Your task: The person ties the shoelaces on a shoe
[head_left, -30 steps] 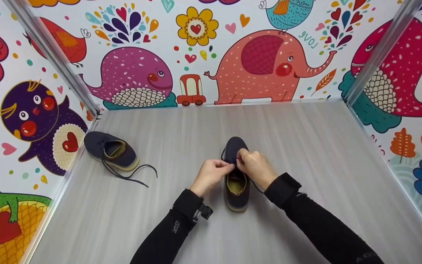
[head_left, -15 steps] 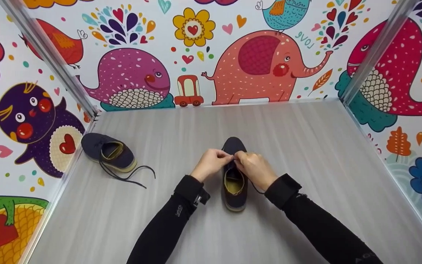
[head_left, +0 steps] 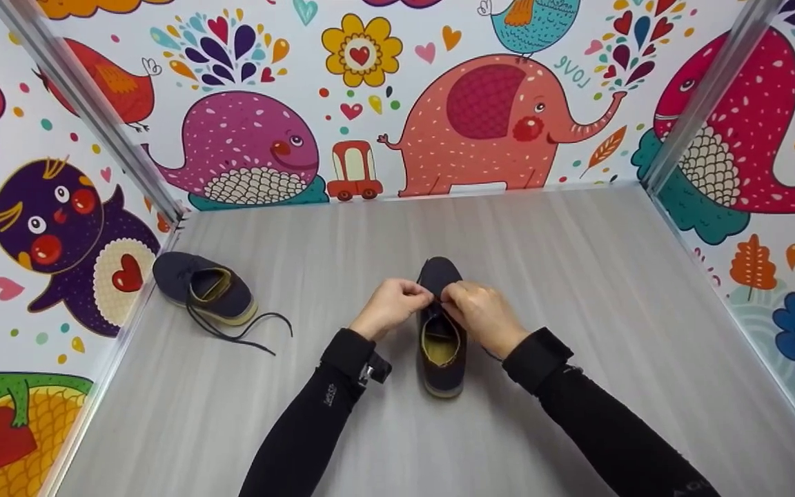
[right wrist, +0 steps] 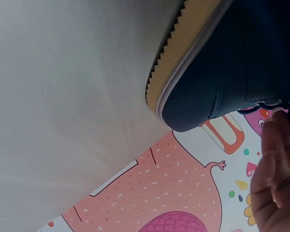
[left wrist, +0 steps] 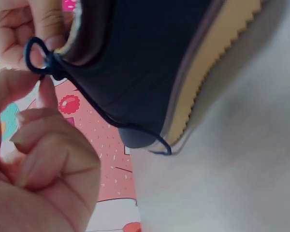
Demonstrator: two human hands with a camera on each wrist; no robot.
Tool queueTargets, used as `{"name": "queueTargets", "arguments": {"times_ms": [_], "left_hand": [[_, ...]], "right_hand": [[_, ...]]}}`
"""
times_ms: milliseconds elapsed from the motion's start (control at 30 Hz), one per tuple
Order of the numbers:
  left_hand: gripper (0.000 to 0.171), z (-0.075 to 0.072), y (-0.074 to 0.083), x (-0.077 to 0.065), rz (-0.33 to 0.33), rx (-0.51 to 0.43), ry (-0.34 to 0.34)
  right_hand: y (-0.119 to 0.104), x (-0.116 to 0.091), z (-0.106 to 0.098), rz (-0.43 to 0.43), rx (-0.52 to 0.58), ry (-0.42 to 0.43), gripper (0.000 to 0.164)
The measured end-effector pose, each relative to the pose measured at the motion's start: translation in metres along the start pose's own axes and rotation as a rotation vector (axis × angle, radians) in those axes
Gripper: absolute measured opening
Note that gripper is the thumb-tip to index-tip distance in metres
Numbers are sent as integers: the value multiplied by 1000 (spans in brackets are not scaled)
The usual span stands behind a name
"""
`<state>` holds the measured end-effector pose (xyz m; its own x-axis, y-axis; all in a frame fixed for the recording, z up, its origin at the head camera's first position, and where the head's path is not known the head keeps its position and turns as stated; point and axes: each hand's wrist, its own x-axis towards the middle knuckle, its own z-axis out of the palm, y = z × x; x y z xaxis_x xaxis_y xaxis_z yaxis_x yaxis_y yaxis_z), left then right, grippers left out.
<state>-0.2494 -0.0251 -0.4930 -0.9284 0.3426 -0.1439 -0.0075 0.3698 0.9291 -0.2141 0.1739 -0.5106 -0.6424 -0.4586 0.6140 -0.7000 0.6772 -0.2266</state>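
Head view: left fingers (head_left: pixel 408 290) and right fingers (head_left: pixel 458 297) pinch the shoe's (head_left: pixel 442 352) lace (left wrist: pixel 94 107), floor (head_left: pixel 556 276) separating toe (head_left: pixel 441 269) from wall (head_left: pixel 387 124).

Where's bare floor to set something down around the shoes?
Bare floor: centre shoe to back wall; right sleeve to right wall; loose laces of the other shoe to left hand. Crowded: centre shoe's knot, with left hand and right hand at it; also where the loose laces lie.

Cartoon-printed walls (head_left: pixel 417 90), streaky grey floor (head_left: pixel 563 276)
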Motion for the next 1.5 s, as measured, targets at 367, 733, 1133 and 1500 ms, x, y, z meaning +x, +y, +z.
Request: {"name": "queueTargets", "arguments": {"times_ms": [367,733,1133,1500], "left_hand": [[16,1,-3,-5,-58,-185,16],[23,-1,-2,-8,-23,-163,-51],[27,-4,-7,-12,0,-198,-25],[21,3,-12,-17,-11,-219,4]], "right_hand": [[-21,-6,0,-39,-21,68,28],[-21,-11,1,119,81,73,16],[-19,-12,-8,610,429,107,10],[-16,-16,-6,589,424,18,13]]}}
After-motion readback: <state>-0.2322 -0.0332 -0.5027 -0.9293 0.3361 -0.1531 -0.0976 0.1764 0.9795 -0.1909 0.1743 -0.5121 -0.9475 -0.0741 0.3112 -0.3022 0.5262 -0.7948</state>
